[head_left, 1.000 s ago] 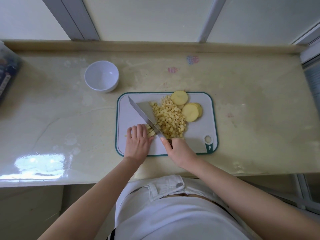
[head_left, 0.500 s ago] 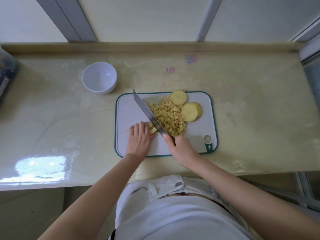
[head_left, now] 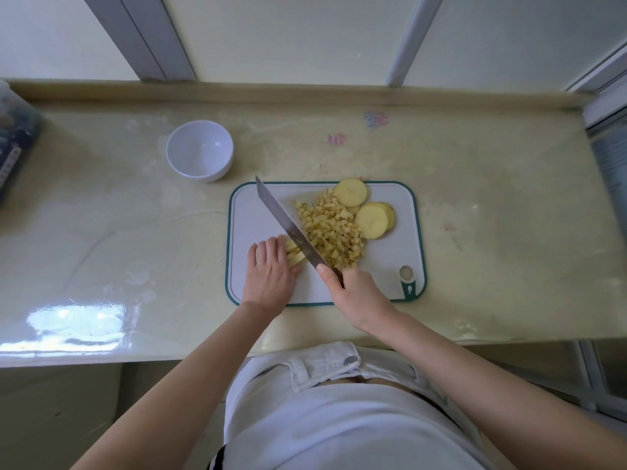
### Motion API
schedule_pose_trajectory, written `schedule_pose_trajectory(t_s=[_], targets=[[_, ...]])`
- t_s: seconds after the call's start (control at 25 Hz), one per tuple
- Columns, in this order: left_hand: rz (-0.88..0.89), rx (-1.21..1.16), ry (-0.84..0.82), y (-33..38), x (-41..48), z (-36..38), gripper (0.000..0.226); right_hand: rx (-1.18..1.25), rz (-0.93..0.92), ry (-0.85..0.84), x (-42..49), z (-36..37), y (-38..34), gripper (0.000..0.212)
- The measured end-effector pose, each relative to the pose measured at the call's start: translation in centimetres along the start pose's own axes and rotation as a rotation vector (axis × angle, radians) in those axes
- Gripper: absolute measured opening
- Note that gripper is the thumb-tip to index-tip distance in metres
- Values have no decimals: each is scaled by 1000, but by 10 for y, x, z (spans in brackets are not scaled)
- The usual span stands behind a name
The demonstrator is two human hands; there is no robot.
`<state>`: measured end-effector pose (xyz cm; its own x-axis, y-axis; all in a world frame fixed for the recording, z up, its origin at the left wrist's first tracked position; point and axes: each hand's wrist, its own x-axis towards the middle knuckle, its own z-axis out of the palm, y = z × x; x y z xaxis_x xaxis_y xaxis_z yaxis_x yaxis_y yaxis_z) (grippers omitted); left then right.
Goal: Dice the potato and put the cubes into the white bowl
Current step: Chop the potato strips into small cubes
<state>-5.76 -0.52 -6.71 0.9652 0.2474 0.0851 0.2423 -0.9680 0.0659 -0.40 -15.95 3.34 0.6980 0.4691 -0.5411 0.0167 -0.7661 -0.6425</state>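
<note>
A white cutting board (head_left: 390, 276) with a green rim lies on the counter. On it sits a heap of potato cubes (head_left: 330, 232), with round potato slices (head_left: 371, 220) at its far right. My left hand (head_left: 268, 273) presses flat on a few potato strips (head_left: 294, 256) near the board's left half. My right hand (head_left: 359, 295) grips the handle of a long knife (head_left: 286, 225), whose blade lies diagonally against the strips, tip toward the far left. The white bowl (head_left: 200, 150) stands empty beyond the board to the left.
A dark patterned package (head_left: 13, 147) sits at the counter's far left edge. A raised ledge runs along the back under the window frames. The counter's front edge is close to my body.
The knife blade has shifted slightly left along the strips and tilted onto its edge. My left hand has drawn back a little with it. The view has also shifted slightly.
</note>
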Motion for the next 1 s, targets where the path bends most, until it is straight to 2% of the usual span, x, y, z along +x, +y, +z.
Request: schedule_pose_trajectory(t_s=[0.44,0.68,1.0], targets=[[69,227,-52,2,-4,11,46,-82,51,-7,7,7,1,56],[71,232,22,5,-4,12,43,-93,55,-17,12,8,2,57],[62,237,-1,4,-4,13,45,-86,46,-23,21,12,6,57]])
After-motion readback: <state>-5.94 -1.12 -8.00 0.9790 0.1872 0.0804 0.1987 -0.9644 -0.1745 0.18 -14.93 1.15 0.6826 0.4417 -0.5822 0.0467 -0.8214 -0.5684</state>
